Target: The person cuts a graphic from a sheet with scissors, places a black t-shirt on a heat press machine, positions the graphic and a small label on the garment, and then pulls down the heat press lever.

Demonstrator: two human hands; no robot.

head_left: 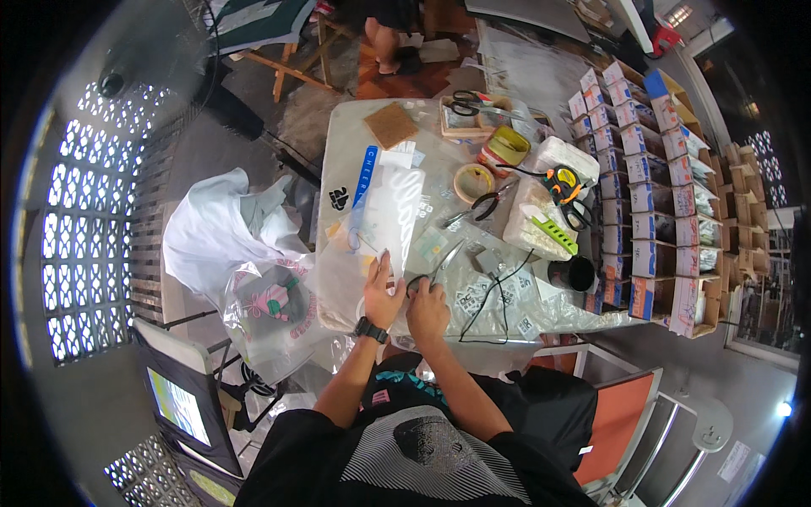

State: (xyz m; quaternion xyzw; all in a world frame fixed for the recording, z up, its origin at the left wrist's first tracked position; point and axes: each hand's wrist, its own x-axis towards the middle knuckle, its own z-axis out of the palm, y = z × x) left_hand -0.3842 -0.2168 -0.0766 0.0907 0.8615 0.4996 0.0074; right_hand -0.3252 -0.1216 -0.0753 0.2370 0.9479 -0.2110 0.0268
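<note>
My left hand (383, 293), a dark watch on its wrist, lies with its fingers stretched out on the lower end of a white sheet (390, 207). The sheet's right part carries white script-like shapes. Just to the right, my right hand (429, 311) is closed around the dark handles of a pair of scissors (448, 257), whose blades point away and to the right. Left of the sheet lies a blue strip (366, 182) with white lettering. A small black cut-out (338, 198) rests on the table (338, 152) farther left. Clear plastic (473, 296) spreads beside my right hand.
To the right are a tape roll (474, 183), pliers (485, 207), a foam block (534, 221) holding tools, a black cup (573, 273) and a cable (483, 311). Cardboard bins (655, 194) stand beyond. White plastic bags (215, 224) hang left. A person's leg (384, 46) shows behind.
</note>
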